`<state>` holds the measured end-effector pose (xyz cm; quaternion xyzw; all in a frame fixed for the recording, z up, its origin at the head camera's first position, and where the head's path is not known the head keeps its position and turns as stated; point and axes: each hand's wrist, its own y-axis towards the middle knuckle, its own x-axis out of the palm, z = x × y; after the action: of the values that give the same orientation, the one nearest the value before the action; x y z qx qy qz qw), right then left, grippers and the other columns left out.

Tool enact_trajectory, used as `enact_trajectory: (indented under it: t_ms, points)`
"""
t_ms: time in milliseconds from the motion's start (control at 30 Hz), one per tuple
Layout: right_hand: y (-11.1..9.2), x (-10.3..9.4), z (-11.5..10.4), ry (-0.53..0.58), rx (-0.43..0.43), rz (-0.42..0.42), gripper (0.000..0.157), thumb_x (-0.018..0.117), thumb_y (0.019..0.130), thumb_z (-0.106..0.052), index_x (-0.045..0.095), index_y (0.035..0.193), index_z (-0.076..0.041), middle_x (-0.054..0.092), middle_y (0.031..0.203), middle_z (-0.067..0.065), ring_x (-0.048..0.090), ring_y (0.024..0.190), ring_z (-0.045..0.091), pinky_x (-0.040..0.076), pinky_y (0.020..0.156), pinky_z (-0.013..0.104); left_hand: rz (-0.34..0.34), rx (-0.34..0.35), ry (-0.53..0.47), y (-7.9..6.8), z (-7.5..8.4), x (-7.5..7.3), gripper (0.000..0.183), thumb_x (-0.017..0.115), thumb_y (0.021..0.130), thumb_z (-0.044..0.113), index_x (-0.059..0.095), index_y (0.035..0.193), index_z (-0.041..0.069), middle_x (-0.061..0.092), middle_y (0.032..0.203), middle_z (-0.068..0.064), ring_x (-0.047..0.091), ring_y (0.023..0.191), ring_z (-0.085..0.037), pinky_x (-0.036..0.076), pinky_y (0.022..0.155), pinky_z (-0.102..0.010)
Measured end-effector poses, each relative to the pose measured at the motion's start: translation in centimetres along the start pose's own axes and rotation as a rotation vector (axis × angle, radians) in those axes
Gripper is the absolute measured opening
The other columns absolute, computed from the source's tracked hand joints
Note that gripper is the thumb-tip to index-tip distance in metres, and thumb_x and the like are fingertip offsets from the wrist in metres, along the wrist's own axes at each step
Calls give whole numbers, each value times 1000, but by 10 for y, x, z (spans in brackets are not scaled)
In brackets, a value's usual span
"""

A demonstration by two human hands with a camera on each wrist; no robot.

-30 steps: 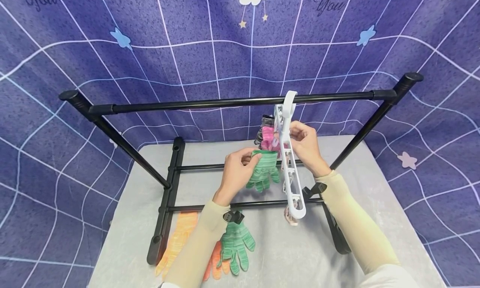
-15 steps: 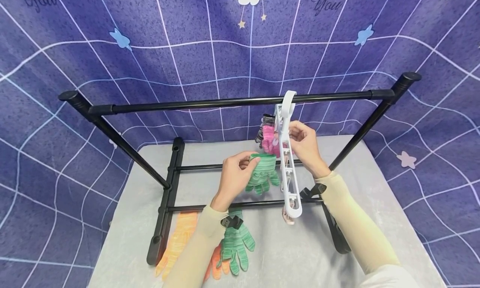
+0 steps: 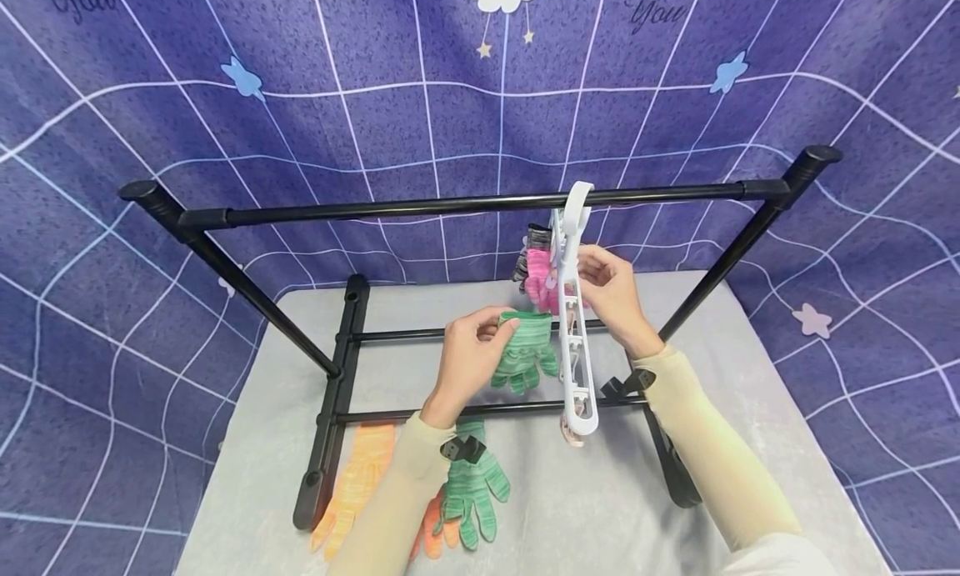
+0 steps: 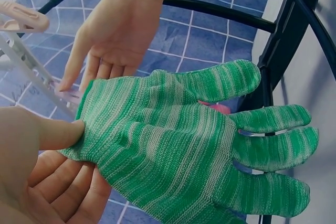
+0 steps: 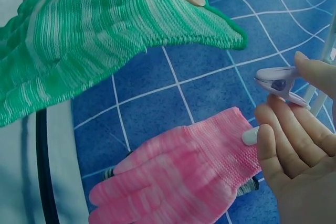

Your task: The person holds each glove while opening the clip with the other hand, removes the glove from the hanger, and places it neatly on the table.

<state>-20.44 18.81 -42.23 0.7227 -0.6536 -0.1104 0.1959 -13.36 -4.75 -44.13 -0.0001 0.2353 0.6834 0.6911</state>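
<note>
My left hand (image 3: 468, 355) pinches the cuff of a green striped knit glove (image 4: 168, 135) between thumb and fingers, and the glove's fingers point away from it. On the other side of a white clip hanger (image 3: 576, 213), my right hand (image 3: 613, 297) pinches a pale purple clip (image 5: 278, 83) between thumb and fingertips. The clip's nose faces the green glove's cuff, with a gap between them. Below it, a pink glove (image 5: 178, 182) hangs by its cuff from a white clip. Behind the pink one shows a black-and-grey glove (image 3: 538, 236), partly hidden.
The hanger hooks over the top bar (image 3: 390, 209) of a black rack, with several pinkish clips (image 3: 573, 434) along its near part. On the grey tabletop (image 3: 555, 509) lie an orange-yellow glove (image 3: 367, 463), another green glove (image 3: 474, 493) and a red-orange glove (image 3: 432, 530), partly covered.
The near end of the hanger has swung slightly left. My left hand has lowered the green glove a little, away from the clip. The right hand has barely moved.
</note>
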Motion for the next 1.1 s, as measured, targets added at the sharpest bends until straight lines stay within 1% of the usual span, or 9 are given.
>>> enact_trajectory:
  t_ms: [133, 267, 333, 467, 567, 633, 733, 867, 1100]
  points:
    - [0, -3, 0, -32, 13, -16, 40, 70, 84, 22, 74, 117, -1, 78, 98, -7, 72, 91, 10, 58, 91, 23, -1, -4, 6, -3, -1, -1, 19, 78, 101, 24, 84, 114, 12, 81, 96, -1, 75, 86, -14, 63, 82, -31]
    - [0, -10, -1, -123, 12, -27, 41, 73, 84, 21, 70, 123, 10, 78, 100, -9, 72, 94, 8, 58, 91, 22, -10, -17, 25, -8, -4, -3, 19, 78, 101, 26, 84, 115, 14, 80, 97, 0, 74, 88, -13, 63, 84, -31]
    - [0, -15, -2, -161, 2, -26, 40, 75, 86, 20, 69, 126, 13, 78, 101, -7, 73, 95, 9, 58, 90, 22, -14, -24, 29, -13, -5, -5, 20, 78, 101, 27, 84, 115, 14, 80, 99, 0, 74, 89, -13, 63, 86, -31]
    - [4, -23, -5, -212, -33, -3, 36, 76, 92, 13, 70, 127, 11, 80, 105, 7, 74, 96, 9, 58, 88, 22, -24, -42, 20, -24, -7, -11, 21, 77, 102, 29, 83, 117, 16, 79, 101, 1, 73, 92, -13, 63, 87, -31]
    - [8, -27, -6, -258, -57, 28, 33, 77, 94, 8, 71, 127, 8, 78, 109, 21, 73, 96, 7, 56, 90, 21, -34, -57, 10, -32, -10, -13, 22, 78, 102, 29, 83, 118, 15, 78, 100, 1, 73, 92, -12, 63, 88, -31]
    - [11, -29, -6, -283, -64, 40, 34, 77, 96, 5, 71, 129, 6, 76, 113, 26, 72, 97, 7, 55, 92, 21, -36, -62, 7, -37, -11, -15, 22, 78, 101, 29, 83, 118, 16, 78, 98, 1, 74, 91, -12, 63, 88, -32]
    - [18, -28, -5, -304, -45, 39, 36, 76, 98, 3, 69, 133, 5, 75, 117, 21, 70, 101, 8, 53, 96, 23, -36, -73, 10, -44, -11, -17, 23, 79, 101, 29, 83, 119, 15, 78, 100, 1, 74, 90, -12, 63, 88, -33]
    - [28, -26, 0, -306, -1, 15, 39, 73, 99, 4, 66, 137, 6, 74, 118, 4, 68, 106, 9, 51, 103, 25, -43, -99, 0, -52, -12, -18, 22, 79, 101, 30, 83, 118, 17, 79, 106, 2, 74, 93, -13, 63, 89, -32]
    - [41, -19, 10, -284, 26, -2, 37, 69, 96, 9, 65, 133, 14, 72, 108, -5, 68, 102, 5, 52, 102, 22, -59, -125, -3, -59, -14, -17, 22, 79, 101, 32, 83, 119, 19, 78, 105, 4, 73, 92, -11, 62, 90, -33]
